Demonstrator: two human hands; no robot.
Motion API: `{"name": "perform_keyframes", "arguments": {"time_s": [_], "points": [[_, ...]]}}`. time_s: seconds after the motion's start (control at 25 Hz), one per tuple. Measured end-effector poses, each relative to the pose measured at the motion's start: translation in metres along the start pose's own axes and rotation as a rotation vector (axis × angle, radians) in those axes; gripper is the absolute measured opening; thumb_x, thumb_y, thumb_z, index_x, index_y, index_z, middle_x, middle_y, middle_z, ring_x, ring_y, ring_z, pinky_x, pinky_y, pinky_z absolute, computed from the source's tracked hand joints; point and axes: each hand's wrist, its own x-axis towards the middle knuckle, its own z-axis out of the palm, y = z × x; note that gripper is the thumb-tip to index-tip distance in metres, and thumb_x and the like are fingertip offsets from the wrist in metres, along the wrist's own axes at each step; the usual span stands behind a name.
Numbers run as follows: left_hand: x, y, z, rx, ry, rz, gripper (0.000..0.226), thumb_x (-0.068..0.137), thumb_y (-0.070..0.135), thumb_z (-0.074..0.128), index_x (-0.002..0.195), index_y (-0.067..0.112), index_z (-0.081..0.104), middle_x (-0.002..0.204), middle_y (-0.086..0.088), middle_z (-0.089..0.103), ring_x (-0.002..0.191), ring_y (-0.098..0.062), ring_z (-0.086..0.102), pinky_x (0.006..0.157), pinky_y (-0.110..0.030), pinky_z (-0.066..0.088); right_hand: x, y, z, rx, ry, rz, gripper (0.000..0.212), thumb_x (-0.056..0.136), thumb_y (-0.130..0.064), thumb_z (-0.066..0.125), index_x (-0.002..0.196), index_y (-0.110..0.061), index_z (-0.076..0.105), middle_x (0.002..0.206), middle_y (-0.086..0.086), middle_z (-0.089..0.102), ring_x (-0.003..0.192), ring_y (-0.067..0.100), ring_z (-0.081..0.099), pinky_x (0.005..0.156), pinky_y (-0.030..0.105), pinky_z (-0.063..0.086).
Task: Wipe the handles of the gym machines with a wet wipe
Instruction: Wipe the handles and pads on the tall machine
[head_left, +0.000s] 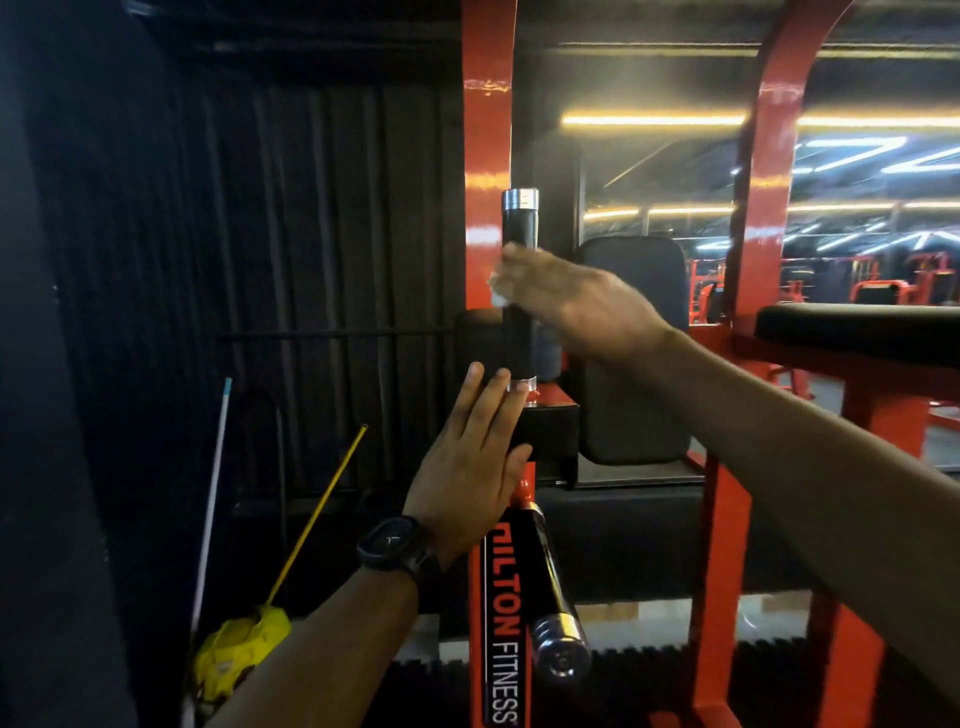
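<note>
Handles, two; wet wipe, one.

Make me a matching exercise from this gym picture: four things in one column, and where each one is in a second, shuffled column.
Column one:
1. upright handle
2. wet wipe
3. watch
4. lower handle

Column two:
A. on the wrist of the left hand
B. stands vertical beside the red post
C. slants down toward the camera, chrome end cap nearest
D. held against the upright handle by the right hand

Pairs: 1-B; 2-D; 3-A; 4-C
</note>
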Motion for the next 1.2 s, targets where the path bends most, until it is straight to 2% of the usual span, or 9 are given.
{"name": "perform_keyframes", "arguments": {"time_s": [0.12,0.24,0.4,0.6,0.68,0.76,0.88,1.08,1.2], "points": [[-0.001,-0.001,0.002,-0.013,-0.019,0.001,0.062,0.103,0.039,0.033,0.157,0.015,0.014,0.164,-0.004,0.014,0.155,-0.021,-0.003,0.118,-0.045,0.03,0.003,0.002,-0.01,-0.084,-0.057,-0.112,0.046,0.083,0.007,0.055,0.129,0.004,0.061,0.136,0.023,0.058,0.128,0.034,0.055,0.107,0.042,0.038],[0.0,-0.002,0.004,-0.008,-0.029,0.006,0.062,0.103,0.039,0.032,0.157,0.016,0.012,0.164,-0.005,0.012,0.155,-0.023,-0.004,0.118,-0.05,0.032,-0.003,0.002,-0.012,-0.138,-0.037,-0.108,0.035,0.096,0.0,0.051,0.13,-0.001,0.059,0.136,0.019,0.06,0.132,0.033,0.053,0.109,0.042,0.044],[0.0,-0.002,0.003,-0.036,-0.043,0.003,0.063,0.102,0.042,0.03,0.157,0.02,0.005,0.164,-0.002,0.008,0.154,-0.022,-0.007,0.115,-0.051,0.034,-0.01,-0.016,-0.007,-0.234,-0.077,-0.067,0.038,0.096,-0.005,0.045,0.131,-0.004,0.058,0.137,0.017,0.059,0.119,0.034,0.057,0.087,0.046,0.05],[0.001,-0.003,0.006,-0.044,-0.033,0.011,0.063,0.102,0.042,0.032,0.156,0.019,0.011,0.164,-0.003,0.011,0.154,-0.025,-0.001,0.115,-0.046,0.031,-0.009,-0.023,-0.019,-0.201,-0.241,-0.052,0.05,0.086,-0.002,0.053,0.136,0.002,0.053,0.135,0.023,0.055,0.115,0.035,0.055,0.075,0.042,0.06],[0.0,-0.005,0.007,-0.039,-0.034,0.025,0.063,0.103,0.041,0.033,0.157,0.018,0.012,0.164,-0.004,0.012,0.155,-0.027,0.0,0.118,-0.044,0.027,-0.002,-0.016,-0.021,-0.131,-0.159,0.134,0.04,0.09,-0.002,0.058,0.13,0.003,0.056,0.124,0.024,0.057,0.109,0.037,0.057,0.071,0.045,0.06],[0.0,-0.005,0.008,-0.016,-0.028,0.024,0.062,0.103,0.041,0.032,0.157,0.017,0.014,0.165,-0.005,0.014,0.155,-0.027,0.0,0.118,-0.042,0.021,0.007,-0.015,-0.02,0.021,0.013,0.428,0.032,0.093,-0.004,0.057,0.124,0.001,0.062,0.116,0.024,0.058,0.104,0.037,0.058,0.08,0.047,0.056],[0.0,-0.004,0.006,-0.028,-0.037,0.016,0.062,0.103,0.042,0.03,0.158,0.019,0.012,0.165,-0.004,0.013,0.155,-0.026,-0.001,0.115,-0.043,0.022,0.024,-0.029,-0.015,0.19,0.144,0.747,0.033,0.101,-0.012,0.052,0.134,-0.011,0.059,0.112,0.012,0.053,0.096,0.019,0.056,0.081,0.031,0.053],[0.001,-0.003,0.003,-0.064,-0.052,0.012,0.067,0.101,0.04,0.039,0.157,0.021,0.007,0.164,-0.003,0.011,0.154,-0.025,-0.002,0.114,-0.046,0.028,0.043,-0.047,-0.008,0.398,0.431,1.073,0.028,0.096,-0.02,0.059,0.121,-0.008,0.067,0.115,0.001,0.045,0.092,0.0,0.044,0.086,0.027,0.053],[0.0,-0.003,0.004,-0.076,-0.054,0.006,0.064,0.102,0.042,0.033,0.156,0.023,0.005,0.164,0.0,0.01,0.154,-0.023,-0.004,0.114,-0.046,0.028,0.043,-0.066,-0.006,0.451,0.355,1.149,0.032,0.1,-0.027,0.057,0.129,-0.014,0.06,0.12,-0.005,0.047,0.093,-0.005,0.047,0.084,0.01,0.047]]}}
